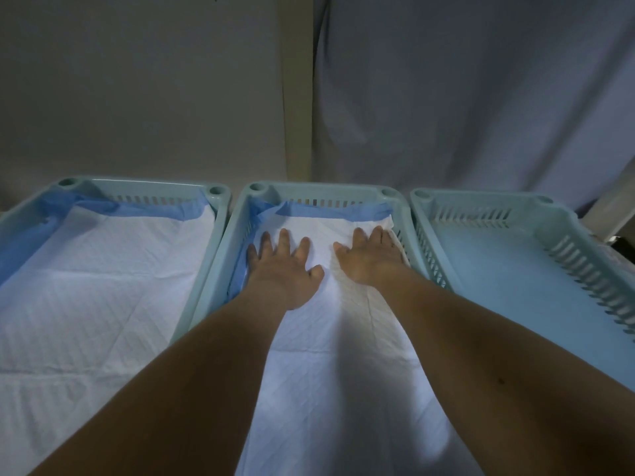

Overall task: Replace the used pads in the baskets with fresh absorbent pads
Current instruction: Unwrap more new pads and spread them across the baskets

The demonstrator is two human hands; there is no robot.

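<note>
Pressing flat on the white pad [330, 324] in the middle basket [237, 221], both hands are lying palm down with fingers straight and spread wide, holding nothing. The left hand [285, 269] is resting toward the left side of that pad, its little finger close to the blue edge [252, 214] that is riding up the basket's left wall. The right hand [369, 255] is lying near the pad's far right corner, fingertips pointing at the far wall, just beside the slotted right wall. The two hands are sitting near each other but apart, thumbs pointing inward. Both bare forearms are reaching in from the near edge and casting shadow over the near part of the pad.

The left basket [220, 214] is standing just beside the middle one and is holding its own white quilted pad [96, 297], whose blue border [151, 206] is folding up along the far and left walls. The right basket [422, 221] is standing just to the right of the middle one and is showing its bare pale blue-green floor [515, 280] and slotted walls, with no pad in it. A grey wall [137, 80] and a hanging pale curtain [481, 97] are rising behind the three baskets.
</note>
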